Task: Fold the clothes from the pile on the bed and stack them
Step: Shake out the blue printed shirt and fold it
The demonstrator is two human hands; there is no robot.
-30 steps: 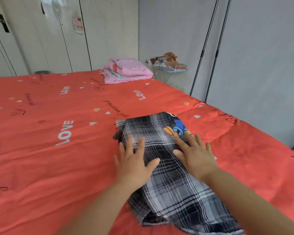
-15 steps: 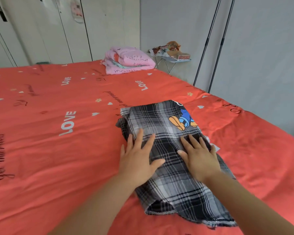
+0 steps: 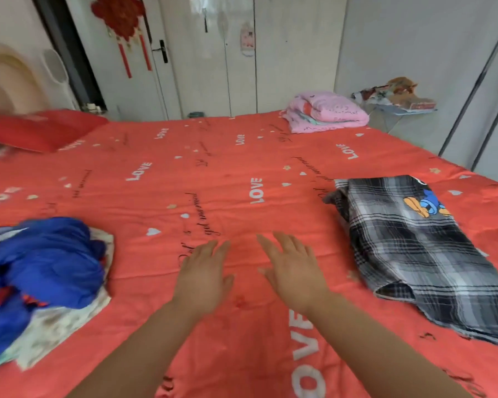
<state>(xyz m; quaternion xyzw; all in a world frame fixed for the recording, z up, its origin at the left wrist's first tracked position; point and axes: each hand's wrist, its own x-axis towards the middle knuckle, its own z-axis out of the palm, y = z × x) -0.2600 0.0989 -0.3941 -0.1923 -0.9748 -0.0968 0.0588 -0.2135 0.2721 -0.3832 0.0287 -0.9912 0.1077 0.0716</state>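
Both our hands, left hand (image 3: pixel 203 278) and right hand (image 3: pixel 292 271), spread empty above the bed (image 3: pixel 227 173), between the folded plaid garment (image 3: pixel 420 254) and a blurred, seemingly unfolded blue pile (image 3: pixel 41 268).

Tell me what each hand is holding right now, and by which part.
Nothing is held. The left hand and right hand are open, fingers spread, over bare bedspread, between the plaid garment and the clothes pile.

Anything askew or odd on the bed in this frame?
Slightly: the folded plaid garment lies at an angle, its near corner curled up and its hem frayed. The unfolded pile remains a loose heap. Nothing spilled.
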